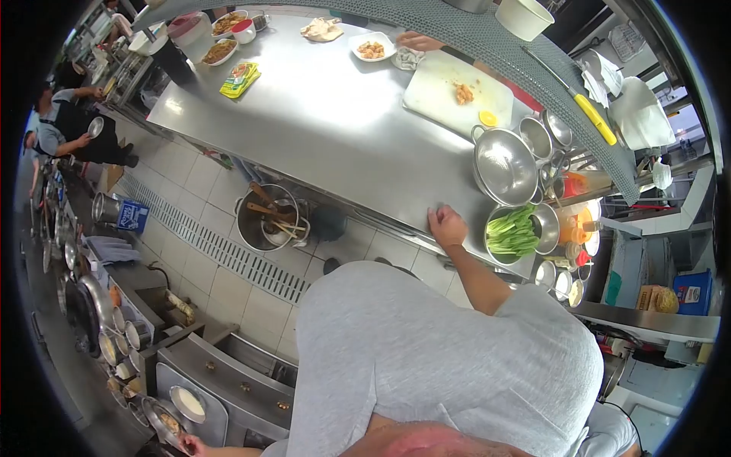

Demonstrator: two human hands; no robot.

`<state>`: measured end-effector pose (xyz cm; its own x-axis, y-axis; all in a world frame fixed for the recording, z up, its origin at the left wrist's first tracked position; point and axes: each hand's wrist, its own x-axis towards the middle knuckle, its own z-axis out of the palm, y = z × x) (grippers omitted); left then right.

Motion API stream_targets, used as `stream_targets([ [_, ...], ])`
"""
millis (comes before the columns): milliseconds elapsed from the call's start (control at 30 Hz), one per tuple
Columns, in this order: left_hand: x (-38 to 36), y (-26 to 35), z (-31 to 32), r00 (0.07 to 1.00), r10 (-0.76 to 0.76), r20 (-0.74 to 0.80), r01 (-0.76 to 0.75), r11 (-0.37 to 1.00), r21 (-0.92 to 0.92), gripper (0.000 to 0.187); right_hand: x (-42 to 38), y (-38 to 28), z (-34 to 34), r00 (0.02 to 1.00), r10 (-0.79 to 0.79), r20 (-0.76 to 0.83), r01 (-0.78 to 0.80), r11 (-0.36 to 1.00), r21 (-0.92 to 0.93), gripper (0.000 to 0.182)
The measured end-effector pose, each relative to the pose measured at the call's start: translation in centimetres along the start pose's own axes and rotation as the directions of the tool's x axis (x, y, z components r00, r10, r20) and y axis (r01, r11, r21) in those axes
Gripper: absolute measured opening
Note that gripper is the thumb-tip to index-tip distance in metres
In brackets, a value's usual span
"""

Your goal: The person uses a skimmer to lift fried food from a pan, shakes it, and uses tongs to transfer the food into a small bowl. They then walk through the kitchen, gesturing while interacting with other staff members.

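At the lower left, my left hand is closed at the edge of a metal pan with some food in it; the exact grip is small and partly cut off. Beside that pan a bowl of white liquid sits on a grey tray. My right hand rests on the steel counter's near edge with its fingers curled in, apparently holding nothing. Nearest to it are a bowl of green leafy vegetables and a metal colander.
A white cutting board carries chopped food and a lemon half; another person's hand is behind it. A pot with wooden utensils stands below the counter. Another person stands at the left. A yellow-handled tool lies on the overhead shelf.
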<state>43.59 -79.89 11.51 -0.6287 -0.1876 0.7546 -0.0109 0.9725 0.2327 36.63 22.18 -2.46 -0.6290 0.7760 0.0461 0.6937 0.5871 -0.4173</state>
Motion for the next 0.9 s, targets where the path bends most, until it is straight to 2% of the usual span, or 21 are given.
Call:
stream_targets([
  [67, 0.2, 0.6, -0.1, 0.997, -0.064, -0.035, 0.063, 0.997, -0.033, 0.031, -0.1, -0.1, 0.0, 1.0, -0.019, -0.022, 0.019, 1.0, -0.006, 0.04],
  [100, 0.3, 1.0, -0.5, 0.979, -0.203, -0.025, 0.183, 0.923, -0.338, 0.035, -0.1, -0.1, -0.1, 0.999, -0.028, -0.033, 0.028, 1.0, -0.01, 0.039],
  [133, 0.3, 1.4, -1.1, 0.944, -0.329, 0.029, 0.278, 0.744, -0.607, 0.038, -0.1, -0.2, -0.1, 0.999, -0.028, -0.034, 0.028, 1.0, -0.011, 0.039],
  [167, 0.1, 1.6, -1.3, 0.896, -0.427, 0.12, 0.338, 0.481, -0.809, 0.042, -0.1, -0.2, -0.1, 0.999, -0.029, -0.036, 0.028, 1.0, -0.014, 0.039],
  [267, -0.3, 2.8, -0.2, 0.882, -0.462, -0.093, 0.238, 0.606, -0.759, 0.052, 0.0, -0.2, -0.1, 0.999, -0.022, -0.029, 0.022, 1.0, 0.0, 0.04],
  [467, -0.6, 3.4, 1.6, 0.824, -0.462, -0.329, 0.25, 0.816, -0.521, 0.058, -0.1, -0.2, -0.3, 0.999, -0.017, -0.034, 0.017, 1.0, 0.007, 0.04],
  [500, -0.4, 3.6, 1.8, 0.92, -0.145, -0.363, 0.071, 0.975, -0.211, 0.049, 0.0, -0.2, -0.3, 0.999, -0.017, -0.028, 0.018, 1.0, 0.008, 0.04],
  [567, -0.8, 4.0, 1.9, 0.896, -0.211, -0.391, 0.117, 0.961, -0.249, 0.051, 0.0, -0.2, -0.3, 1.0, -0.014, -0.025, 0.014, 1.0, 0.003, 0.04],
  [700, -1.6, 4.3, 2.8, 0.85, -0.413, -0.329, 0.243, 0.859, -0.45, 0.054, 0.0, -0.2, -0.4, 0.999, -0.019, -0.028, 0.019, 1.0, 0.002, 0.039],
  [800, -2.1, 4.7, 3.3, 0.811, -0.537, -0.231, 0.318, 0.737, -0.596, 0.057, 0.0, -0.3, -0.6, 0.999, -0.022, -0.03, 0.022, 1.0, 0.01, 0.039],
  [900, -2.3, 5.1, 3.4, 0.757, -0.646, -0.092, 0.386, 0.557, -0.736, 0.059, -0.1, -0.1, -0.4, 0.998, -0.034, -0.045, 0.034, 0.999, 0.015, 0.039],
])
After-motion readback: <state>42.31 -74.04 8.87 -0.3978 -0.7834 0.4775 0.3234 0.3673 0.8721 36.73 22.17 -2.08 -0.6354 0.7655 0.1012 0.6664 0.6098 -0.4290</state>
